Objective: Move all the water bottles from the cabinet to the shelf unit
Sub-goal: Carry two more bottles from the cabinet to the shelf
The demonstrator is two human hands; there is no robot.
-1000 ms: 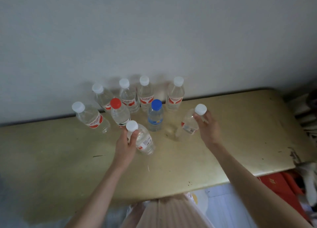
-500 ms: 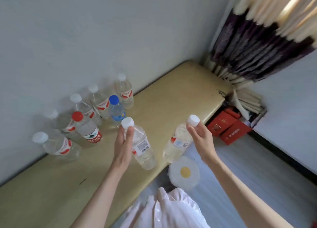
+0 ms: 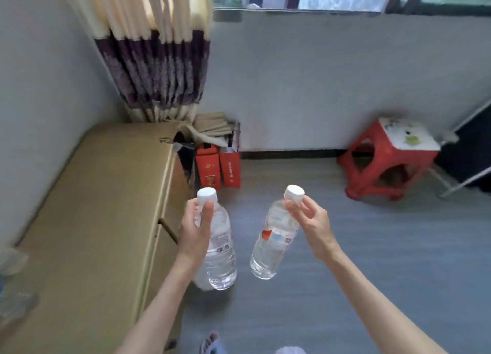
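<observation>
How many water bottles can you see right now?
2 clearly: one bottle in the left hand, another bottle in the right hand. Blurred shapes at the left edge may be more.

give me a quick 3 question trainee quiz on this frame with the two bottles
1. True or false: each hand holds a bottle near its cap.
2. What colour is the stool by the far wall?
3. The bottles are over: A) the cabinet top B) the floor C) the stool.

Key:
1. True: left hand grips the left bottle, right hand the right bottle.
2. Red stool.
3. B: floor, beside the cabinet.
</observation>
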